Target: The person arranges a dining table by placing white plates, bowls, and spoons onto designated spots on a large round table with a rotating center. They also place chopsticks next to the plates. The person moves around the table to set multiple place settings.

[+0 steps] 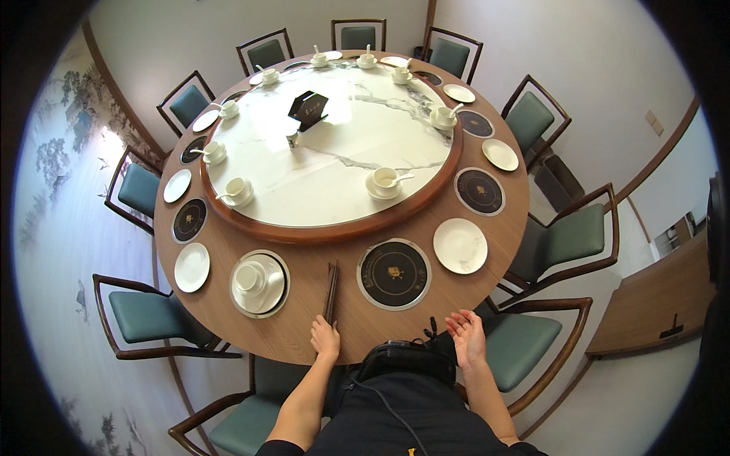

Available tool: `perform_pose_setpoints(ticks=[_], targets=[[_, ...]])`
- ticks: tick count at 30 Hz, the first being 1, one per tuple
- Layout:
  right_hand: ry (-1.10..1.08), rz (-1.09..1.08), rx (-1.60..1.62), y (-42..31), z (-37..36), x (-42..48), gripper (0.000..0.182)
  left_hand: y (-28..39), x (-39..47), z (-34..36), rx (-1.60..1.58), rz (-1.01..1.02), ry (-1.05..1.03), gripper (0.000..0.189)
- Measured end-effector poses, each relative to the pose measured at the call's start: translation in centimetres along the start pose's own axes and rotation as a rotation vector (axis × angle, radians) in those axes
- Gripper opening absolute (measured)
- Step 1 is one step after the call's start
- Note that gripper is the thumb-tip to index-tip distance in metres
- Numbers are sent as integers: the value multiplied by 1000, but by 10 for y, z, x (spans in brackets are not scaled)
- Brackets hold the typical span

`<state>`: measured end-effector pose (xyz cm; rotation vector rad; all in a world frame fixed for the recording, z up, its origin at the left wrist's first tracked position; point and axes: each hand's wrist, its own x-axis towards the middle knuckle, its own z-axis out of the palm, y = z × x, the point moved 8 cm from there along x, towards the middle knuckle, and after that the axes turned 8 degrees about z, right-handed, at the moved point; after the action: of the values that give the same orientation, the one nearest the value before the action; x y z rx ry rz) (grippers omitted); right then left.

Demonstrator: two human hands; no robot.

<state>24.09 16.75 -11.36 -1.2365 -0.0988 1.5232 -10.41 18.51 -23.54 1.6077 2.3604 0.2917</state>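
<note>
My left hand [325,340] grips a bundle of dark chopsticks [331,293] near the table's front edge; the sticks point away from me over the wood. My right hand [467,341] is off the table's edge at the right, palm turned up, fingers loosely apart and holding nothing. Between the hands, a little farther in, lies a round black placemat [393,274] with a gold emblem. Left of the chopsticks, a stacked place setting [256,282] of white plate, saucer and cup covers another placemat. A white plate [460,246] rests beyond my right hand.
The round wooden table [342,251] carries a marble-patterned turntable [348,188]. On it stand several white cups with saucers and spoons, a black hexagonal sign [308,110] and a small container [292,139]. Green-padded chairs [516,345] surround the table. A grey bin [560,181] stands at the right.
</note>
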Motion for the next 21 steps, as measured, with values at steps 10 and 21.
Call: perform_pose_setpoints(ticks=[10,21], targets=[[5,25,-23,4,-9,9,27,-5,20,-10,278,-7,82,34],[115,15,-14,1,-40,26,25,-27,29,-15,187,-8,154,48]])
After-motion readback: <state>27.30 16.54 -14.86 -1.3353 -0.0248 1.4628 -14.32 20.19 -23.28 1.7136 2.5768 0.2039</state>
